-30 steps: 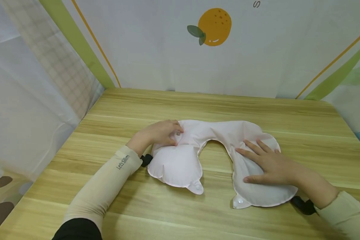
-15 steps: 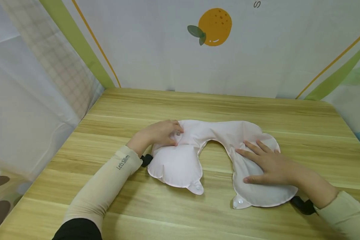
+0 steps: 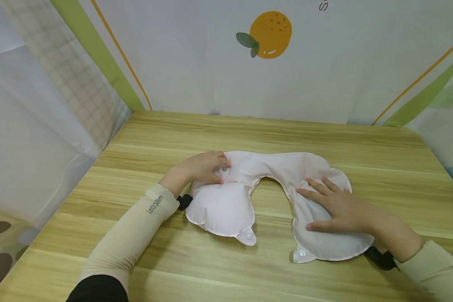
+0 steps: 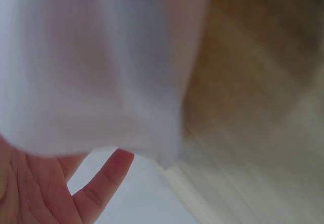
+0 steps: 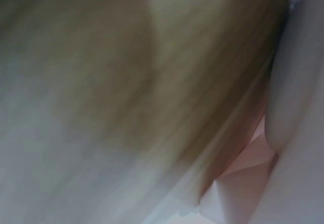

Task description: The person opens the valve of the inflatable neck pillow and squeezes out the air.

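Note:
A pale pink, U-shaped inflatable neck pillow lies on the wooden table, its opening toward me. My left hand grips its upper left bend, thumb and bent fingers around a small clear valve. On the right arm of the pillow my right hand presses down, fingers spread. The fabric there is flatter and creased, while the left lobe looks puffed up. In the left wrist view the blurred pillow hides part of my hand. The right wrist view shows a pillow fold at the right.
Snap tabs stick out at the pillow's ends. Black wrist cameras sit at both wrists. Behind the wooden table hangs a white curtain with an orange print.

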Action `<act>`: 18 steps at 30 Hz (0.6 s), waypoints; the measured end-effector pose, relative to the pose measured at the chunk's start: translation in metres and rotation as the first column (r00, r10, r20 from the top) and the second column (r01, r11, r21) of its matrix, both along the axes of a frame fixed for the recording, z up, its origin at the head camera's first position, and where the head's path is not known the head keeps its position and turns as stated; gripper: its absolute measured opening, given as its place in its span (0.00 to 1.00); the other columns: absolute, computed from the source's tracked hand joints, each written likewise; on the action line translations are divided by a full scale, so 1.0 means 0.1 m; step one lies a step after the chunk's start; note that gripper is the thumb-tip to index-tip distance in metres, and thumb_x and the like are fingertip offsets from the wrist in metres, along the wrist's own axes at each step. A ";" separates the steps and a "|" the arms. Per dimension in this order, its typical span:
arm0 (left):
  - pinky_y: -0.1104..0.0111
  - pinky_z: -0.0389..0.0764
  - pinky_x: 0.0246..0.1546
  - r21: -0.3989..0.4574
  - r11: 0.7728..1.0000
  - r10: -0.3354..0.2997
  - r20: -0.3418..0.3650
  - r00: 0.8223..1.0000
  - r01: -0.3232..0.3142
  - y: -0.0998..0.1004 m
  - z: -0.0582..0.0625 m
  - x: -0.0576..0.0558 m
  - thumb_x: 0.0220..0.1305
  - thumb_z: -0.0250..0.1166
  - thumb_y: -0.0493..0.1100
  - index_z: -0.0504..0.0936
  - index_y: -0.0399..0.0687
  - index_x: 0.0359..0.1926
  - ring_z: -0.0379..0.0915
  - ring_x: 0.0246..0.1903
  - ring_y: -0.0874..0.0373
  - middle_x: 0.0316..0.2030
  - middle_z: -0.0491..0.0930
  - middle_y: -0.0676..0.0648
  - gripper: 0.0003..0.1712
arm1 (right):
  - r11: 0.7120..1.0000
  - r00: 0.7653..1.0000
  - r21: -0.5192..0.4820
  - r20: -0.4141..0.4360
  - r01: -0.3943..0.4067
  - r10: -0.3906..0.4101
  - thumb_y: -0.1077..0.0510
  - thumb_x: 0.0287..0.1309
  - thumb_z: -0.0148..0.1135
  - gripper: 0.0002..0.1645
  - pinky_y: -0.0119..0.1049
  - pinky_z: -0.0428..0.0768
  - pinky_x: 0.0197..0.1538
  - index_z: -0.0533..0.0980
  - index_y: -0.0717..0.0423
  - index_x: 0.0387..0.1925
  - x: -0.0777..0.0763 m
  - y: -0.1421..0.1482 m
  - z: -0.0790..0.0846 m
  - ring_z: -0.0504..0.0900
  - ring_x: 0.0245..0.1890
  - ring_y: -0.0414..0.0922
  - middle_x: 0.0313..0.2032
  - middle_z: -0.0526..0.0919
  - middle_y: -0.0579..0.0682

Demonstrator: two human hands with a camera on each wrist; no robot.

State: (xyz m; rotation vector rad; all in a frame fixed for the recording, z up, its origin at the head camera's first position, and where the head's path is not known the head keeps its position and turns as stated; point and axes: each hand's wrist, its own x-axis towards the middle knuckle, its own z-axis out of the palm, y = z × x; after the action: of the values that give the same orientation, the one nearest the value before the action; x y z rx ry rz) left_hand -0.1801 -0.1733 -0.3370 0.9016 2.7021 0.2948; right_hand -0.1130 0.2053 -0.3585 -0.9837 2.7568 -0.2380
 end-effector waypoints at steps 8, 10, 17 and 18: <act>0.61 0.68 0.59 0.007 1.000 -0.010 0.012 1.000 0.009 -0.01 0.01 0.00 0.54 0.68 0.46 0.75 0.46 0.57 0.68 0.55 0.54 0.55 0.72 0.48 0.28 | 1.000 1.000 0.001 -0.020 -0.014 0.014 0.23 0.46 0.52 0.50 0.75 0.60 0.49 0.54 0.34 0.69 0.00 0.03 0.02 0.50 0.67 0.67 0.69 0.55 0.53; 0.61 0.70 0.58 0.013 1.000 -0.012 0.019 1.000 0.012 -0.01 0.01 0.00 0.54 0.68 0.46 0.75 0.45 0.57 0.69 0.53 0.55 0.54 0.73 0.48 0.28 | 1.000 0.999 -0.001 -0.036 -0.015 0.015 0.24 0.47 0.53 0.49 0.75 0.60 0.50 0.54 0.34 0.69 0.01 0.06 0.04 0.52 0.67 0.67 0.69 0.57 0.53; 0.61 0.70 0.57 0.033 0.999 -0.016 0.009 1.000 0.016 -0.03 0.05 0.02 0.57 0.66 0.46 0.74 0.44 0.57 0.70 0.53 0.53 0.54 0.74 0.46 0.26 | 0.999 0.997 -0.034 -0.077 -0.032 0.029 0.26 0.47 0.56 0.48 0.75 0.56 0.53 0.55 0.32 0.68 0.08 0.12 0.16 0.52 0.68 0.64 0.69 0.57 0.49; 0.60 0.70 0.58 0.040 0.999 -0.019 0.004 1.000 0.019 -0.03 0.06 0.03 0.58 0.65 0.46 0.74 0.44 0.57 0.70 0.54 0.53 0.54 0.73 0.46 0.26 | 0.999 0.996 -0.036 -0.082 -0.037 0.034 0.26 0.46 0.56 0.47 0.74 0.56 0.53 0.56 0.32 0.68 0.09 0.13 0.17 0.51 0.68 0.63 0.69 0.57 0.49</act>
State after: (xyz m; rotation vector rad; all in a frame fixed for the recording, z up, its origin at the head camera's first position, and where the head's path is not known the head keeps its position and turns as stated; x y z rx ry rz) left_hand -0.1771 -0.1767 -0.3314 0.9362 2.6909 0.3471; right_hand -0.1038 0.2180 -0.3419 -1.0743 2.8140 -0.2503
